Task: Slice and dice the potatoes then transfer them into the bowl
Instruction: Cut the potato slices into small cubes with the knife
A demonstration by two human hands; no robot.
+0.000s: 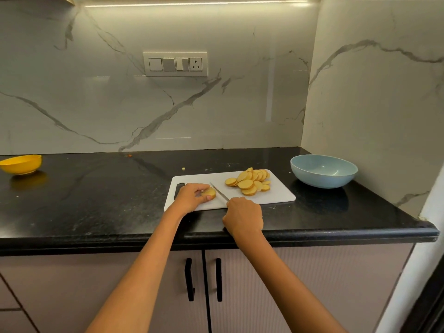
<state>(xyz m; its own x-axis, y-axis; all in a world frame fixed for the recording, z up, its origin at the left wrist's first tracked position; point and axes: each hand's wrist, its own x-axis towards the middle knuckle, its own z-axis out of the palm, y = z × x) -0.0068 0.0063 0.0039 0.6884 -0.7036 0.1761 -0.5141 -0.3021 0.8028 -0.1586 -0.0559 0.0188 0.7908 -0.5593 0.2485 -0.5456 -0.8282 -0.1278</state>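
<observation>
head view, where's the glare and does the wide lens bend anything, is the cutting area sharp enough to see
Head view: a light strip along the top glares, with streaks on the glossy marble backsplash; the counter edge bows from wide-angle distortion; the knife and potato slices are fairly sharp, though fine detail is soft.

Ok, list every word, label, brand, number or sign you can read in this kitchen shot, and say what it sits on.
None: no readable text shows anywhere in the head view.
Switch panel on the wall: plain switches and a socket, no markings that can be read.
Knife, white cutting board, blue bowl, yellow bowl: no print or brand visible.
</observation>
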